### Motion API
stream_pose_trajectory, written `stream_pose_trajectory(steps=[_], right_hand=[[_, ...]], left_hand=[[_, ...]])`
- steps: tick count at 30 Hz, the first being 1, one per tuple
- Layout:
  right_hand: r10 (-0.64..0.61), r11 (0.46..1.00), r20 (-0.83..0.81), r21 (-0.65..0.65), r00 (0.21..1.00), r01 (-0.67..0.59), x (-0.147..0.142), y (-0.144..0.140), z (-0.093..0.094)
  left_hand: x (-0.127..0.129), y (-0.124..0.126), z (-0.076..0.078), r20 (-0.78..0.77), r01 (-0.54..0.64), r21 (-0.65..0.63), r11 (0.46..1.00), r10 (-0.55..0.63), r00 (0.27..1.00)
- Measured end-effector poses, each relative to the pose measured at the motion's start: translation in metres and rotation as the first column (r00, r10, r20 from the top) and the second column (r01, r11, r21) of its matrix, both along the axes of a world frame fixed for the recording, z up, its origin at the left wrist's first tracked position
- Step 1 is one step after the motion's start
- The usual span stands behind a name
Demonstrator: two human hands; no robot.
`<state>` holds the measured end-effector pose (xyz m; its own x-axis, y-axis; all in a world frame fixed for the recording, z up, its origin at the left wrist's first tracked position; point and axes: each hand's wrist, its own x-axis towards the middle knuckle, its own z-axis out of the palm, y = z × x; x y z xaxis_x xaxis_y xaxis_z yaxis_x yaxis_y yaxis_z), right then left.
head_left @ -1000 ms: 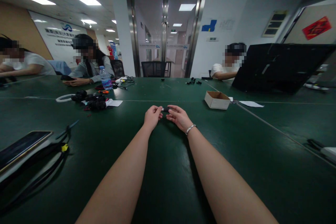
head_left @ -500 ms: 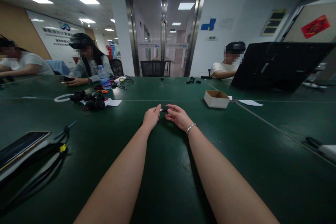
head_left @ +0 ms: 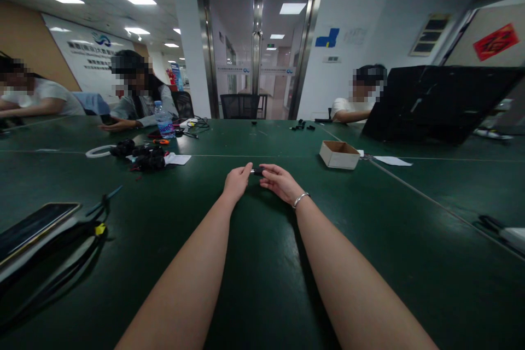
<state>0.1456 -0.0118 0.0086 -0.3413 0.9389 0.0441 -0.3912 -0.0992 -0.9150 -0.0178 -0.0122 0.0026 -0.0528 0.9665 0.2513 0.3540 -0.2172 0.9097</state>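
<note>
Hands met over the table (head_left: 262, 262): left hand (head_left: 237, 183) and right hand (head_left: 281, 182) pinched a small black part (head_left: 257, 171) between their fingers, apparently mid-fitting; the next move likely needed steady alignment.

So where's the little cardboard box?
The cardboard box sits on the green table, right of the two hands and a bit farther away, near the white paper.

Small dark part (head_left: 257, 171) — pinched between fingertips, above green table (head_left: 262, 262)
</note>
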Motion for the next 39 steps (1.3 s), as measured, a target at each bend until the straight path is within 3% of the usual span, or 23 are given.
stream_pose_trajectory(steps=[7,14,20,31,39], right_hand=[[0.025,1.000,-0.005,0.017,1.000,-0.025,0.001,0.000,0.000],[0.055,0.998,-0.011,0.045,0.998,-0.054,0.001,-0.002,0.000],[-0.038,0.999,-0.002,-0.020,0.999,0.038,-0.002,-0.002,0.002],[-0.116,0.990,0.000,-0.077,0.993,0.115,-0.005,-0.005,0.007],[-0.140,0.987,-0.002,-0.079,0.990,0.140,-0.006,-0.006,0.008]], left_hand=[[-0.004,0.011,-0.004,0.041,0.061,-0.081,0.995,-0.058,0.997],[-0.003,0.006,0.003,0.100,0.078,-0.158,0.984,-0.063,0.993],[0.000,-0.001,0.003,0.080,0.051,-0.017,0.999,-0.049,0.996],[0.004,-0.005,0.002,0.150,0.099,0.002,0.995,-0.098,0.984],[0.006,-0.006,0.006,0.223,0.107,0.185,0.977,-0.147,0.964]])
